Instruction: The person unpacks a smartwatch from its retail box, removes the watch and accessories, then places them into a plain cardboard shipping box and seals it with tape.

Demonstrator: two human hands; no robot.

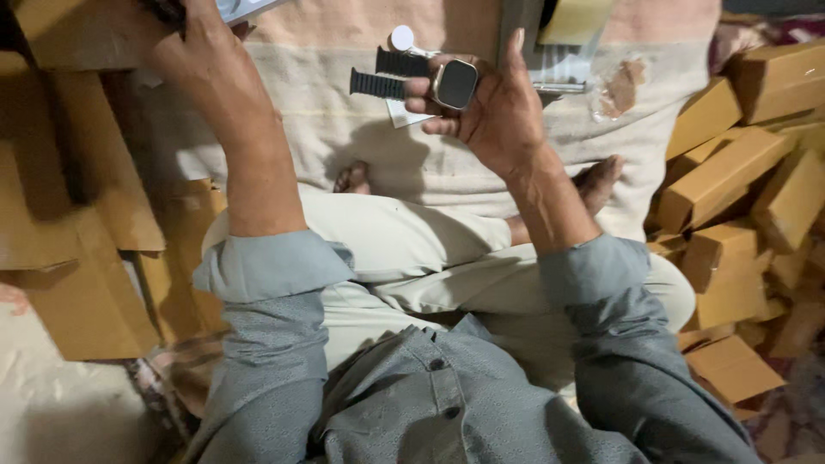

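Right hand (494,116): fingers clamped on smartwatch (454,83), dark strap (378,84) dangling.
Left hand (193,47): fingers hidden, cannot tell.
Right side: cardboard boxes (730,172).

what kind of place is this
Probably an informal packing or resale workspace on a floor, not a shop counter. Small brown cardboard boxes are heaped at one side, flattened cardboard lies at the other, and the right hand holds a smartwatch above a cloth.
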